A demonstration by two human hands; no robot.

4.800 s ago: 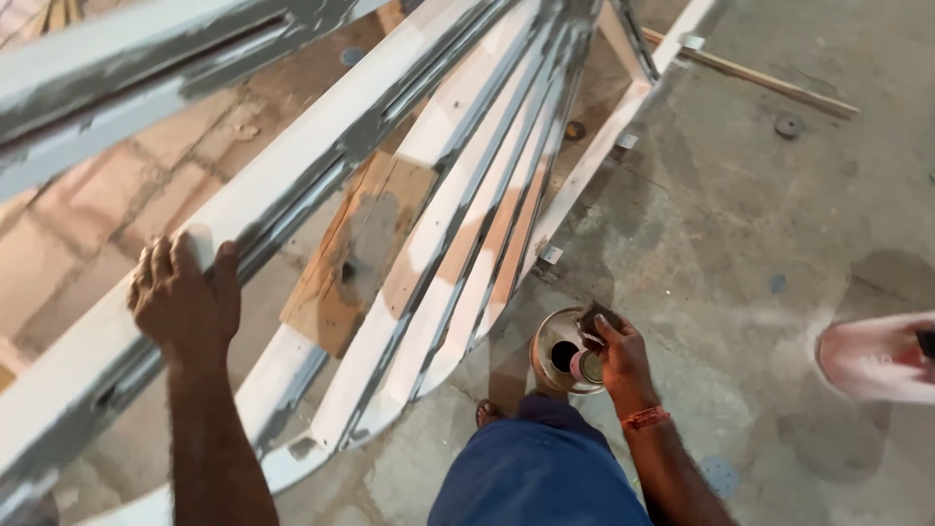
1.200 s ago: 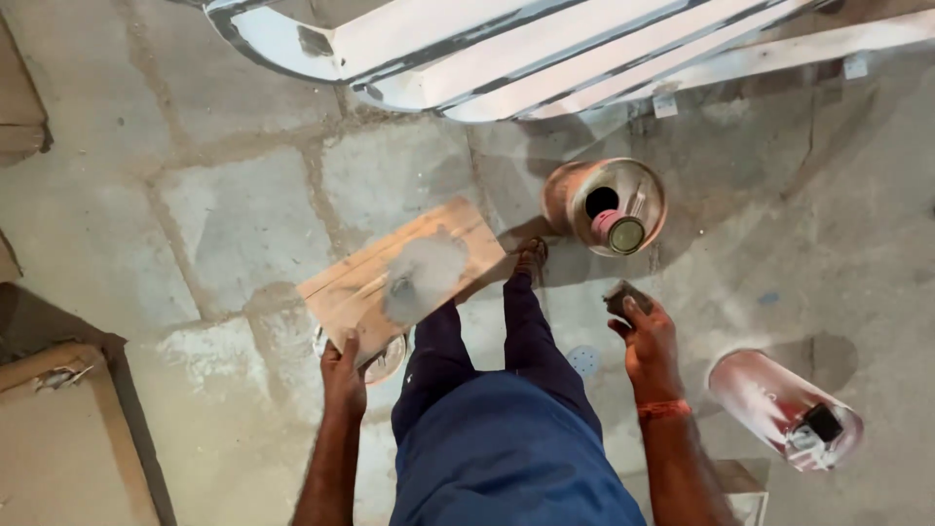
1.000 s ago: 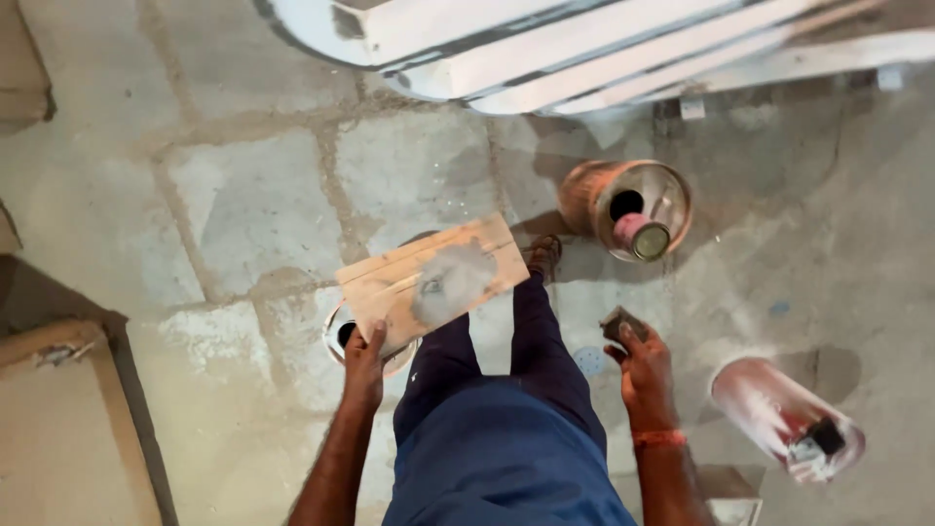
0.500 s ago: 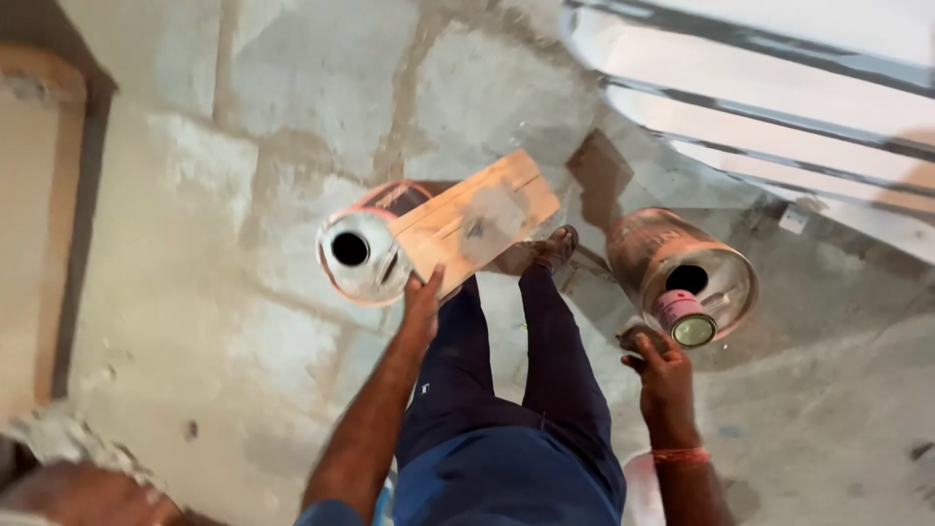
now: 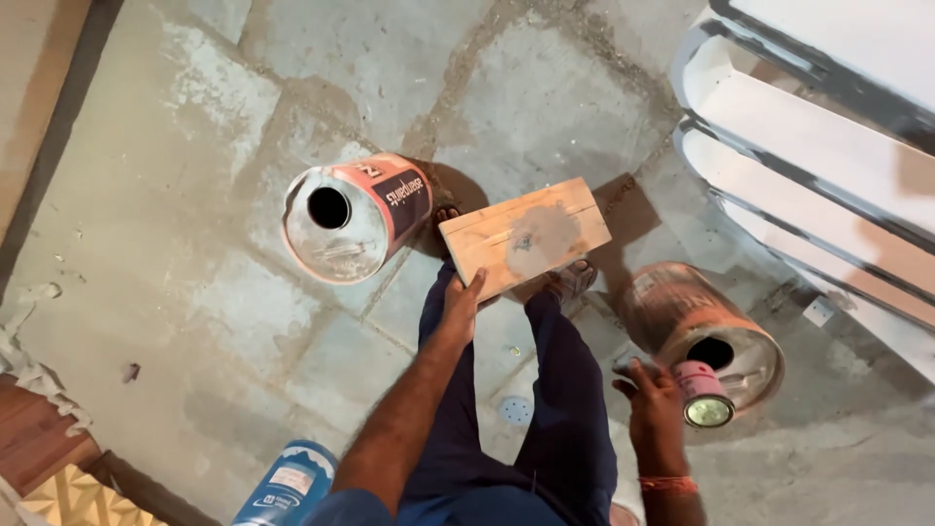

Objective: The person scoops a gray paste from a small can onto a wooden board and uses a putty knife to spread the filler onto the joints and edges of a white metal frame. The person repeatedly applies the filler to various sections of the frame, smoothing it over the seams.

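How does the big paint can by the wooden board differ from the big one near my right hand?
The can by the board has an orange-and-dark label showing on its side; the can by the right hand looks more smeared and faded pinkish. The first has a bare top with an open round hole; the second has a small pink tin resting on its top beside the hole. Both are large, paint-stained cans standing on the stone floor.

Standing on a stone floor [image 5: 175,195], wooden board in hand
The left hand [image 5: 461,297] grips the near edge of a wooden board [image 5: 526,237], held flat over the feet; a paint-smeared can [image 5: 353,216] stands just left of it; the right hand [image 5: 654,409], fingers spread, hovers beside a small pink tin [image 5: 703,394] on a second can [image 5: 706,336]; white painted slats [image 5: 818,166] lie far right.
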